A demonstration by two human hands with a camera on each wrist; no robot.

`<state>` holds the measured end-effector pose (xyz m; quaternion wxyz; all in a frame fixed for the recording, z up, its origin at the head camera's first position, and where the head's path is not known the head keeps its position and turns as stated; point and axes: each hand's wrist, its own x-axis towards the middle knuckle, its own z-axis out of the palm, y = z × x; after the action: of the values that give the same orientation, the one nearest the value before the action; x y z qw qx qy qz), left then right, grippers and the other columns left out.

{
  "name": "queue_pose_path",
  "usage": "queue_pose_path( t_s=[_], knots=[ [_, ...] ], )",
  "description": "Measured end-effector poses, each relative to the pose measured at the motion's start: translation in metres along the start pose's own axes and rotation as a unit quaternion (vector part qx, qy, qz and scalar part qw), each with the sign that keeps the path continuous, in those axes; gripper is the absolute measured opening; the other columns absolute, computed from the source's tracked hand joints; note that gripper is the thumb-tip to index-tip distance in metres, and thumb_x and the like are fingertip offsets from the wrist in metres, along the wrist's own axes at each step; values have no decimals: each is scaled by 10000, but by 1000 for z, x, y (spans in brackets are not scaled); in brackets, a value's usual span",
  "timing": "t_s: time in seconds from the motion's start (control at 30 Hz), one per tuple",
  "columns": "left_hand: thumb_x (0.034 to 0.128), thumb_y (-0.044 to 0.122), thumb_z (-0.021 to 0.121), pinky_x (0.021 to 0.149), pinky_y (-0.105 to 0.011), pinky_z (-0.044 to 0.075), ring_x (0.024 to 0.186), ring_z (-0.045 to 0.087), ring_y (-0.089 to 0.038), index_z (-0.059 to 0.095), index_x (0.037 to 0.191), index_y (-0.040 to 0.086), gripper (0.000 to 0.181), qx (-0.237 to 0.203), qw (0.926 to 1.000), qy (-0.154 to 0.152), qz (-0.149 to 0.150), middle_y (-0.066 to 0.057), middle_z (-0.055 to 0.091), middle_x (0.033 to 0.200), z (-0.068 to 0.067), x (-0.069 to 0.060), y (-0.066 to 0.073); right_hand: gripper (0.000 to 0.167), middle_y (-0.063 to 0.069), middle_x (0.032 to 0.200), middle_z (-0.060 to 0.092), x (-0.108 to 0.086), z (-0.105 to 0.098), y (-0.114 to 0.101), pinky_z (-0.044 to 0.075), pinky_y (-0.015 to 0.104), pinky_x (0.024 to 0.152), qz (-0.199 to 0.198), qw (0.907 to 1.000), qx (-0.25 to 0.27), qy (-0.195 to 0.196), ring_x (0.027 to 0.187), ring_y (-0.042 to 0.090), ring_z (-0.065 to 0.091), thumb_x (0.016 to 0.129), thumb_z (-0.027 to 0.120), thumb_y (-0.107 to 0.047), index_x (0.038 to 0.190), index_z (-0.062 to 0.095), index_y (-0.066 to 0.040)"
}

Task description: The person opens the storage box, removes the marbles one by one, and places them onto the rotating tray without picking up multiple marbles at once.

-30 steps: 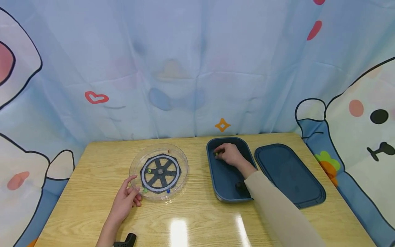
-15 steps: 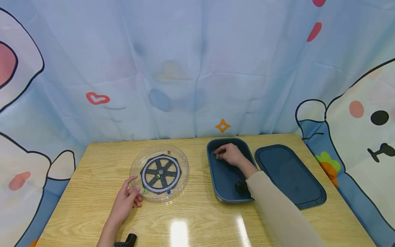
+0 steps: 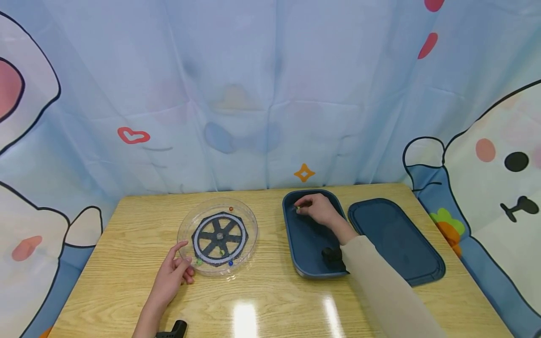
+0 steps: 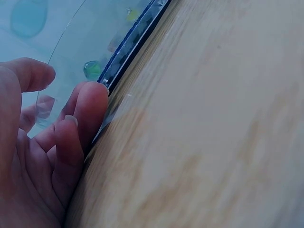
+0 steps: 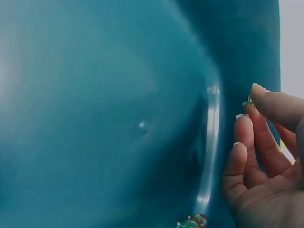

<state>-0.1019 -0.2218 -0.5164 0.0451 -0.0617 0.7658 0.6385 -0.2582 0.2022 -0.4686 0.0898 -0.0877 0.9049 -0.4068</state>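
Observation:
In the head view my left hand [image 3: 169, 274] rests beside a round clear dish [image 3: 250, 216], its fingers loosely bent against the wall. A dark spoked wheel pattern [image 3: 219, 236] shows in the dish, among several marbles: an orange marble [image 3: 231, 209], a blue marble [image 3: 230, 263], a green marble [image 3: 199, 261] and a yellow-green marble [image 3: 221, 252]. Over the far left part of a dark blue bin [image 3: 306, 251], my right hand [image 3: 319, 210] pinches a small yellow-green marble [image 5: 251, 100] between thumb and forefinger. The right wrist view shows a green marble [image 5: 186, 224] and a brownish-orange marble [image 5: 199, 219] lower in the bin.
A flat dark blue lid [image 3: 395, 239] lies on the wooden table [image 3: 270, 300] right of the bin. Behind the table hangs a printed blue curtain [image 3: 236, 94]. Black camera units are worn on both wrists.
The yellow-green marble in the dish has rolled from the left spokes toward the near side. My right hand has shifted slightly, with its marble between the fingertips. My left hand stays put.

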Motion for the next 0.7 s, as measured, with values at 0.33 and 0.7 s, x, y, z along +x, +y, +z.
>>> queue_pose_path(
  t_s=[0.33, 0.7],
  knots=[
    [1034, 127, 528, 537, -284, 487, 551, 610, -230, 363, 1492, 141, 486, 40, 10000, 22, 78, -125, 608, 727, 1, 0, 1, 229, 115, 1163, 672, -10, -8, -13, 521, 429, 849, -94, 9992, 361, 170, 1025, 278, 634, 934, 710, -135, 1150, 723, -61],
    [1036, 108, 525, 542, -282, 488, 557, 600, -213, 364, 1491, 155, 485, -47, 10000, 1, -37, -144, 601, 742, 1, 0, 3, 261, 123, 1202, 660, -21, -7, -49, 519, 413, 862, -611, 9956, 693, 170, 1062, 282, 625, 941, 699, -138, 1191, 708, -62]
  ],
)
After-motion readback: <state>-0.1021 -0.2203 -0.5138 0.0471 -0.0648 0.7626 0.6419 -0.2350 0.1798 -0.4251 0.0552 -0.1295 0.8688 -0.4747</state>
